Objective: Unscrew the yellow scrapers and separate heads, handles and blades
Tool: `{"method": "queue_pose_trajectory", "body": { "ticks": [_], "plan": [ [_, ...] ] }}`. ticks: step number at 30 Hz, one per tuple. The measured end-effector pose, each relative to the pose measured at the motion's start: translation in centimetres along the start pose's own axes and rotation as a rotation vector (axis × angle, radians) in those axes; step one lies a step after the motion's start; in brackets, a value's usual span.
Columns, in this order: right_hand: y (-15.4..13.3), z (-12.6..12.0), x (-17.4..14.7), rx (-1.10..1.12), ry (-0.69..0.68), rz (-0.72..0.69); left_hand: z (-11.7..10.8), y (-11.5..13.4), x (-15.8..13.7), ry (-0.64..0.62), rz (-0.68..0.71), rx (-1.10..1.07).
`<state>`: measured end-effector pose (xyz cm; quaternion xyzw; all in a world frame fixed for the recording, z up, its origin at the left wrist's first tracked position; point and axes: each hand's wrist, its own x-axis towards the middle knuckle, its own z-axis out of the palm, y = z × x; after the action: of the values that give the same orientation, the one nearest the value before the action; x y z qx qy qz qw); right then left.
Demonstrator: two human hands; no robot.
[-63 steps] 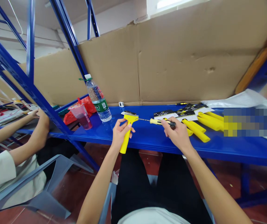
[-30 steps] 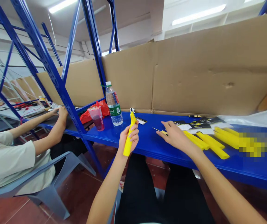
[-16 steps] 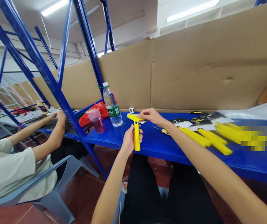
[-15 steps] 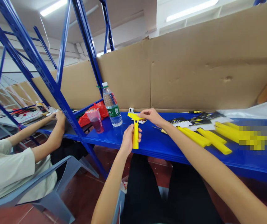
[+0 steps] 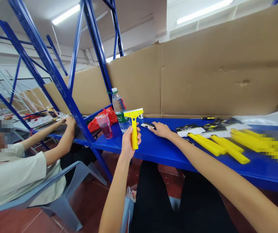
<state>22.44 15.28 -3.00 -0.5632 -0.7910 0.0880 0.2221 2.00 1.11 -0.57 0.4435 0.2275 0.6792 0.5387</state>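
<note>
Left hand (image 5: 128,141), in my head view, grips a yellow T-shaped scraper (image 5: 134,134) in front of the bottle (image 5: 118,105). Right hand (image 5: 163,130) meets a small black-and-white item (image 5: 145,125) on the table (image 5: 153,147); I can't tell whether it's grasped.

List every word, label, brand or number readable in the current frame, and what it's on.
"bon": apparently the end of a word, on the green bottle label; the rest is unreadable.
Black-and-white cards: print too small to read.
Black-and-white piece at the right hand: markings too small to read.
Pink cup: print blurred.
Yellow T-shaped tool in the left hand: no readable lettering.
</note>
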Motion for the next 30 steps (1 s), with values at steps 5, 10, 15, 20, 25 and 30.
{"method": "queue_pose_trajectory", "body": {
  "ticks": [5, 10, 15, 20, 25, 30],
  "plan": [
    [-1.4, 0.8, 2.5, -0.057, -0.005, 0.026, -0.4, 0.7, -0.1, -0.02, -0.004, -0.042],
    [-1.3, 1.9, 2.8, -0.038, 0.011, 0.045, -1.4, 1.1, 0.2, 0.006, 0.069, 0.049],
    [0.3, 1.9, 2.6, -0.039, -0.02, 0.082, -2.0, 1.5, 0.6, 0.027, 0.105, 0.068],
    [1.0, 1.2, 2.5, 0.034, -0.019, -0.038, -2.0, 0.9, 0.8, 0.063, 0.107, 0.053],
    [0.6, 1.3, 2.0, 0.111, 0.017, -0.256, -2.0, 0.1, 1.2, 0.133, 0.104, 0.03],
    [0.2, 1.8, 2.2, 0.227, 0.109, -0.456, -2.2, 0.0, 1.4, 0.14, 0.112, -0.009]
  ]
}}
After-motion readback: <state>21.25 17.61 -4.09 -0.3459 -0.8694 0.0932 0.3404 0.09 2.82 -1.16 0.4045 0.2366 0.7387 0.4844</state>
